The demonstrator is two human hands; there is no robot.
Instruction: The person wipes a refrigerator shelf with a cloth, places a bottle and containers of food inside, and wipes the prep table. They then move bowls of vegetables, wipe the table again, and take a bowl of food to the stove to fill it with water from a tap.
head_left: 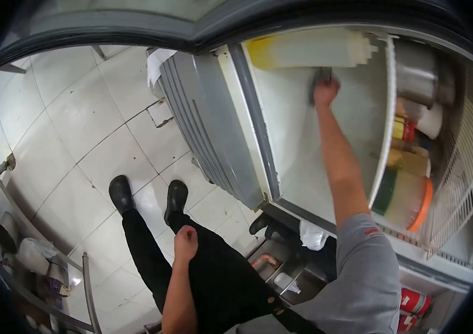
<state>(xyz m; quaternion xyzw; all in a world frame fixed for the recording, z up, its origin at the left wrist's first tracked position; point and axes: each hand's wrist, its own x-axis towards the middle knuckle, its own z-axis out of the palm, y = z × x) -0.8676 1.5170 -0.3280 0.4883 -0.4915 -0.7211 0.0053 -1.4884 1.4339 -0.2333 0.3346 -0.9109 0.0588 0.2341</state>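
Note:
My right hand [326,92] reaches far into a white refrigerator compartment [303,145]. Its fingers are closed around a dark grey thing [314,89], smeared by motion, pressed close to the white surface; its kind cannot be made out. Just beyond that hand lies a large translucent squeeze bottle [314,50] with yellow at one end; the two look near each other, and touching cannot be told. My left hand [186,243] hangs in front of my dark trousers, curled into a loose fist with nothing visible in it.
Beside the compartment, a shelf holds a metal pot [416,72], an orange-lidded tub [419,205] and a wire rack [462,150]. A grey ridged panel [208,128] stands on the left. Red cans [414,301] sit lower right. A metal shelf frame [88,289] holds containers at lower left.

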